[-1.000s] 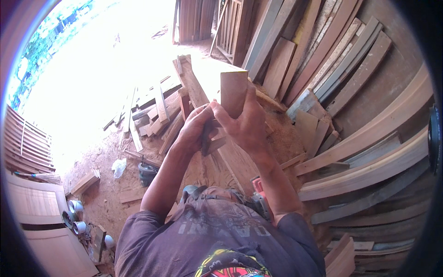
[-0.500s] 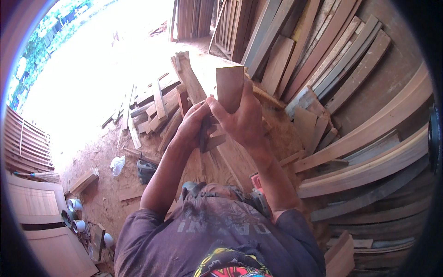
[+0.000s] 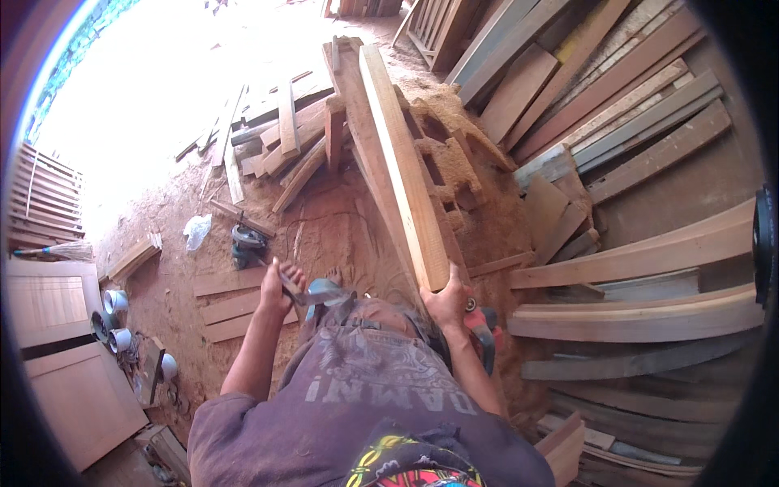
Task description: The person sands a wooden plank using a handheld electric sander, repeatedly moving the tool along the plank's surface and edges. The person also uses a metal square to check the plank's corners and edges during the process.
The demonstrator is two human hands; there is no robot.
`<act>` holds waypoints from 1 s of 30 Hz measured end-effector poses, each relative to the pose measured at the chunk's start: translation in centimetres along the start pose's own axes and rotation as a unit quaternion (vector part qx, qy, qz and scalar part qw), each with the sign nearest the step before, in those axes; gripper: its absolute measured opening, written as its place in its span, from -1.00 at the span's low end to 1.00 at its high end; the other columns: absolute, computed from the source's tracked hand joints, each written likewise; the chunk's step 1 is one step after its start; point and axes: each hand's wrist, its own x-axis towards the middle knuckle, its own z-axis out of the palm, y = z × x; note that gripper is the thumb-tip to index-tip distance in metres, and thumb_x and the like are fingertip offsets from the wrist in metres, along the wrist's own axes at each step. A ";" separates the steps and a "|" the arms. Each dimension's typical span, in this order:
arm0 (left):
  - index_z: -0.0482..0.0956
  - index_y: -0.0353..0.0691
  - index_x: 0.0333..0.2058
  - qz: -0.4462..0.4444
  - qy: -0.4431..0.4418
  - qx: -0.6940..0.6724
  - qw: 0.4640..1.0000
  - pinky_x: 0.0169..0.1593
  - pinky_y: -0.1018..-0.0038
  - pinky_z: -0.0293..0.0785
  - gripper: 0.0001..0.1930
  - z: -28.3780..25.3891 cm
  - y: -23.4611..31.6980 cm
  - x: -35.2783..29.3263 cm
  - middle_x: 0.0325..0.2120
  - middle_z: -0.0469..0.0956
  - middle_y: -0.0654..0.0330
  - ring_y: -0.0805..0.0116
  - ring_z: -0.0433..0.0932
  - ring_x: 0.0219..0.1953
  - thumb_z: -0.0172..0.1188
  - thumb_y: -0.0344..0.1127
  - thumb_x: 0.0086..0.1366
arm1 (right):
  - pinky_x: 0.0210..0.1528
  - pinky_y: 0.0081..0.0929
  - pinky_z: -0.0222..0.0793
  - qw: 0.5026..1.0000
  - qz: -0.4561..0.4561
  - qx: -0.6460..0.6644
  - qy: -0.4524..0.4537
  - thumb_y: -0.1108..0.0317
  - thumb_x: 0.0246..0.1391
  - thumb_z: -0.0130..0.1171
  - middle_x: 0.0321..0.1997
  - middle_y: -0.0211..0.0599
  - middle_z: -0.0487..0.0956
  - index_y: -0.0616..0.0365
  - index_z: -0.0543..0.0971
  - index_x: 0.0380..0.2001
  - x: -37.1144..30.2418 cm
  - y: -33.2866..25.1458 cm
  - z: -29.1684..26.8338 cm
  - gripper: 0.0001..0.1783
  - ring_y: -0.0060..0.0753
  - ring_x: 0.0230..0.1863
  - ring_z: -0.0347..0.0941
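My right hand (image 3: 449, 302) grips the near end of a long squared wooden beam (image 3: 402, 170). The beam lies lengthwise along a wider plank (image 3: 369, 138), its far end pointing away from me. To the left, my left hand (image 3: 281, 286) is closed round a dark, flat tool (image 3: 294, 290) with a straight edge, perhaps a try square; its full shape is hard to make out. The left hand is apart from the beam. Beside my right wrist, below the beam's end, sits a red and dark power tool (image 3: 484, 333), partly hidden by my forearm.
A dark green power tool (image 3: 248, 243) stands on the dusty floor by flat boards (image 3: 239, 308). Offcuts (image 3: 284, 154) are heaped ahead on the left. Brick-like blocks (image 3: 442, 158) adjoin the plank. Timber (image 3: 633, 316) fills the right side; panelled doors (image 3: 85, 398) lie left.
The beam, earlier raised with its end face toward me, is now lowered along the plank. My left hand has moved away, down and left, with the dark tool.
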 end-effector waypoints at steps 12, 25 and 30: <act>0.76 -0.32 -0.17 -0.040 0.056 0.452 0.889 -0.31 0.43 0.54 -0.81 -12.8 -9.0 -1.5 -0.37 0.70 0.23 0.41 0.63 -0.39 0.34 -0.29 0.44 | 0.35 0.03 0.46 0.992 -0.039 -0.116 -0.042 0.05 0.11 0.54 0.32 0.26 0.55 0.29 0.38 0.42 -0.7 -1.3 -7.0 -0.07 0.31 0.33 0.51; 0.62 -0.31 0.01 0.194 -0.060 0.352 0.913 -0.02 0.43 0.62 -0.83 -4.5 -6.2 -7.9 -0.19 0.68 0.21 0.42 0.66 -0.18 0.21 -0.44 0.50 | -0.23 -0.32 0.51 0.964 0.216 0.142 -0.054 -0.18 0.38 0.32 -0.43 -0.27 0.65 0.28 0.71 -0.22 -11.0 6.1 -11.5 -0.40 -0.37 -0.35 0.59; 0.62 -0.34 0.21 0.331 -0.184 0.410 0.830 0.09 0.39 0.64 -0.67 8.2 -3.5 -10.4 -0.04 0.76 0.16 0.42 0.70 -0.01 0.27 -0.38 0.56 | -0.47 -0.56 0.35 0.917 0.262 0.264 -0.146 -0.29 0.38 0.28 -0.58 -0.48 0.54 0.25 0.70 -0.14 -11.7 8.1 -12.4 -0.32 -0.65 -0.57 0.43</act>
